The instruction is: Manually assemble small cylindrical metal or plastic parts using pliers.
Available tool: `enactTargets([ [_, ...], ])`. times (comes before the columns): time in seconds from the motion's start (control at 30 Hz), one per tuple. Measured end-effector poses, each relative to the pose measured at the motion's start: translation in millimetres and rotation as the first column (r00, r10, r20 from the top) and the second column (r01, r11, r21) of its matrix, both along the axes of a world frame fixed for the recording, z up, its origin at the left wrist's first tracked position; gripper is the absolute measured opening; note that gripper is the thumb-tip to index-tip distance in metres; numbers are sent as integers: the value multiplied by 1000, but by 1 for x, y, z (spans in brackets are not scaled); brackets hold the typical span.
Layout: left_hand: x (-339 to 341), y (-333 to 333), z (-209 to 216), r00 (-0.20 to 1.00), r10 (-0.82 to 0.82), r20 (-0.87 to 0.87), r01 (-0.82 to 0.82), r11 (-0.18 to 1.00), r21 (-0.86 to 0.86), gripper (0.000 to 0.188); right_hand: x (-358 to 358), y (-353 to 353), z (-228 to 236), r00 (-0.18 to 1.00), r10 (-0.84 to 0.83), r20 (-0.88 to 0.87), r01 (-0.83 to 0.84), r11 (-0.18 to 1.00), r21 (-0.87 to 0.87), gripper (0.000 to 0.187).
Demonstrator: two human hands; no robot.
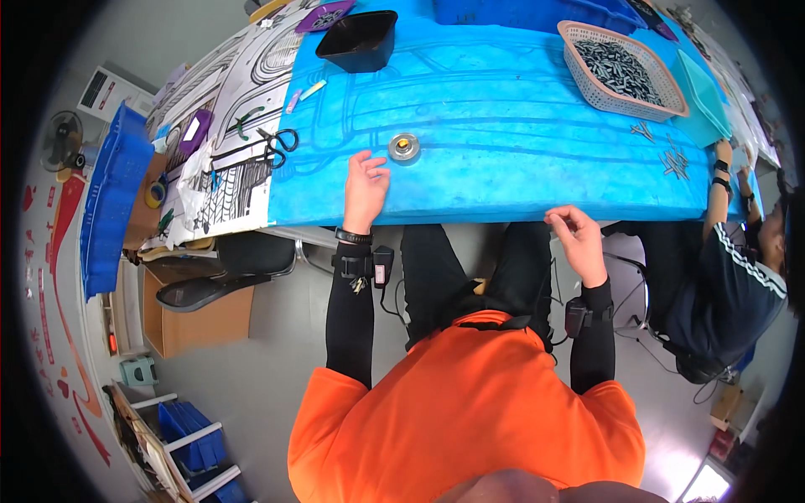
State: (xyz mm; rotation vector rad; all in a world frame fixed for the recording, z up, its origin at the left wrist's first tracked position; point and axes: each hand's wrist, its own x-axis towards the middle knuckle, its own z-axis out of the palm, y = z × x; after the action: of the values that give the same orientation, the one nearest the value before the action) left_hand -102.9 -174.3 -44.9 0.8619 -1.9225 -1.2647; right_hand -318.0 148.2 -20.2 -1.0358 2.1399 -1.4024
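Observation:
On the blue table cover (495,180) lies a small round silvery thing (405,149) with a yellow middle; its exact kind is unclear. My left hand (366,189) is just left of it, fingers loosely bent and apart, holding nothing that I can see. At the table's front edge, my right hand (580,241) has its thumb and fingertips drawn together in a pinch. Whatever may be between those fingertips is too small to make out.
Black-handled scissors (281,147) and green-handled pliers (248,123) lie at the left. A black bin (360,42) stands farther back. Far right are a pink basket (574,80) of small metal parts, a teal tray (696,105), loose metal pieces (674,163) and a co-worker (713,285).

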Motion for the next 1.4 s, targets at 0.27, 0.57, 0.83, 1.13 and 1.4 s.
enactTargets([
  [0.27, 2, -14, 8, 997, -57, -58, 73, 945, 318, 49, -11, -12, -4, 986, -125, 108, 119, 991, 61, 12],
  [0.57, -21, -21, 13, 964, 30, 264, 16, 985, -171, 59, -36, -7, 2, 967, -196, 160, 201, 980, -15, 12],
  [0.83, -46, -8, 12, 964, 81, 255, -15, 967, -253, 57, -65, 8, 1, 980, -140, 142, 154, 984, -90, 13],
  [1.13, -86, 11, 3, 968, 150, 202, -56, 910, -410, 53, -80, 7, -1, 985, -72, 154, 89, 991, -100, 14],
  [1.4, -120, 39, 11, 959, 114, 258, -44, 964, -264, 52, -88, 9, -2, 982, -74, 172, 94, 990, -110, 13],
])
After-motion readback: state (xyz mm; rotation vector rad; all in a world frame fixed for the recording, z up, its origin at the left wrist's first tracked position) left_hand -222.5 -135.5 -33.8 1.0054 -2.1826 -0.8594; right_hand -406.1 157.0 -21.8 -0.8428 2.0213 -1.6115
